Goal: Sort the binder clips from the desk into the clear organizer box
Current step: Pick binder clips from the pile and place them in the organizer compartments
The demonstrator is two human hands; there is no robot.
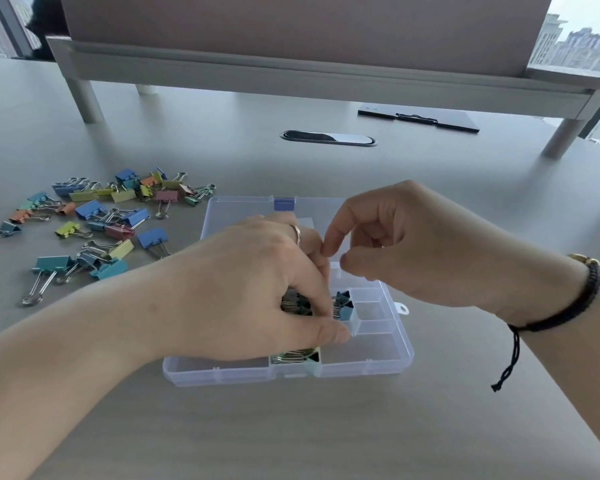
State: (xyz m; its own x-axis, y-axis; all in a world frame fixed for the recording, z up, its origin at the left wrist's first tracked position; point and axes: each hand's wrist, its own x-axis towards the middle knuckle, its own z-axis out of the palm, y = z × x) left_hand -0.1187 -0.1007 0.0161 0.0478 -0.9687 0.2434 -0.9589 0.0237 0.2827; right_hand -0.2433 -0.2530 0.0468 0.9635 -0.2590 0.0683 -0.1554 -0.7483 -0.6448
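Reaching over the clear organizer box (378,362), the left hand (257,289) lies across its middle compartments with fingers curled down around a cluster of dark binder clips (295,303); a ring (296,233) shows on one finger. The right hand (395,244) hovers just above the box's far side, its fingers loosely bent, thumb and forefinger close together; whether they pinch anything cannot be told. A black cord bracelet (582,299) circles the right wrist. More clips sit in a central compartment (343,303) and in one at the near edge (298,356). The box's lid (243,209) lies open behind it. Unsorted coloured binder clips (94,216) are scattered on the grey desk (326,427) to the left, well apart from the box. A dark clipboard (420,119) rests farther back.
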